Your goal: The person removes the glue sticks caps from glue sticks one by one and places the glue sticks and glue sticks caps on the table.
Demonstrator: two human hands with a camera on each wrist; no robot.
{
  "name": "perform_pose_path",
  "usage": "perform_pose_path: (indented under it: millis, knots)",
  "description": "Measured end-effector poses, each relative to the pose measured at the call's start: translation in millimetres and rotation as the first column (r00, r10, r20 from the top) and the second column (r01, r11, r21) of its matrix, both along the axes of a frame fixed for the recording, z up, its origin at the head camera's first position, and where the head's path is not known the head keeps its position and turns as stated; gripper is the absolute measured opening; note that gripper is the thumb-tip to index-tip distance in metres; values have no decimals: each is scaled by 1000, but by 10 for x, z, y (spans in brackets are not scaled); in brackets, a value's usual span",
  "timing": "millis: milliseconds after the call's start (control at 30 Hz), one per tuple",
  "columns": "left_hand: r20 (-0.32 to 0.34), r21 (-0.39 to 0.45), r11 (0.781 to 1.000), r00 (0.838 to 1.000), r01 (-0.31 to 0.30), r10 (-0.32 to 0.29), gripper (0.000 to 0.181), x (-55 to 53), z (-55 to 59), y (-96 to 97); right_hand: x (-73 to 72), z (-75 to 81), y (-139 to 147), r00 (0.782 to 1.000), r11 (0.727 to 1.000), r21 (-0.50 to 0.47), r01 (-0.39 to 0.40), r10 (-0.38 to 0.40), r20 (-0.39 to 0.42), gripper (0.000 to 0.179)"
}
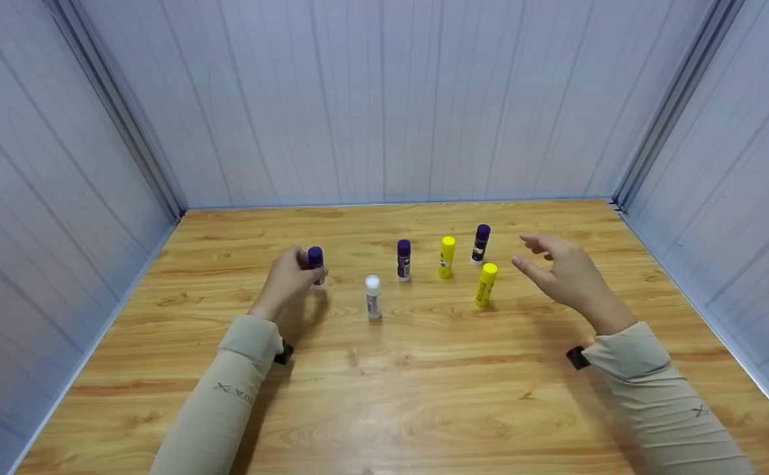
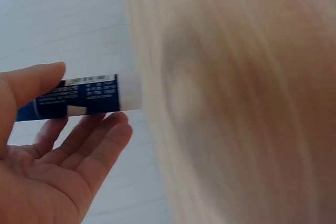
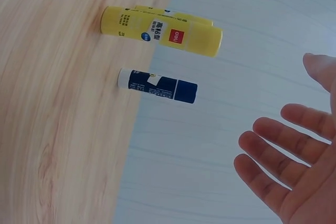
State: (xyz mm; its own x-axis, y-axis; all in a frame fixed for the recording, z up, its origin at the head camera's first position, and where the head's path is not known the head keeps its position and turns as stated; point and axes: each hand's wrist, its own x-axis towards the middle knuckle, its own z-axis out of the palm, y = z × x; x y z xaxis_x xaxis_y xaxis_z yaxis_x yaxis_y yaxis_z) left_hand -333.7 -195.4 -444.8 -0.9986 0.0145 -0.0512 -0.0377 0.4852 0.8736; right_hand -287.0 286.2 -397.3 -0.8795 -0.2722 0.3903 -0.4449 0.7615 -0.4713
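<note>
In the head view, the left hand (image 1: 286, 277) is gripping a purple-capped glue stick (image 1: 316, 256) at the left end of the group, its thumb and fingers curling round the barrel. The stick is staying upright over the counter (image 1: 391, 409); whether its base is touching the wood cannot be told. Just to its right, nearer the person, a white glue stick (image 1: 373, 300) is standing upright. Farther right, a second purple-capped stick (image 1: 404, 260) is standing near the rear yellow stick (image 1: 447, 257). The front yellow stick (image 1: 486, 285) is standing closer to the person, and a third purple-capped stick (image 1: 481, 244) is standing behind it. The right hand (image 1: 564, 272) is hovering to the right of these two, holding nothing, its thumb and fingers spreading apart.

In the left wrist view, the gripped stick is lying between the thumb on one side and the fingers on the other, its white base pointing toward the counter. Part of another dark label is showing at the top edge.

In the right wrist view, the fingers are extending, apart from one another and clear of every stick. The two yellow sticks are overlapping, with purple-capped ones appearing on either side.
</note>
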Motion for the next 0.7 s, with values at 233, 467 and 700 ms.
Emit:
perform_pose_path:
  millis: [233, 467, 700]
  knots:
    - [-159, -21, 1000, 987, -15, 12, 32, 64, 205, 55, 2, 88, -75, 1000, 996, -89, -21, 20, -18, 50]
    - [-292, 8, 1000, 956, -4, 6, 30, 158, 416, 204, 14, 198, -214, 999, 973, -227, -32, 26, -29, 51]
    - [-423, 14, 998, 905, 67, -55, 30, 294, 578, 415, 71, 268, -372, 998, 921, -384, -70, 62, -32, 55]
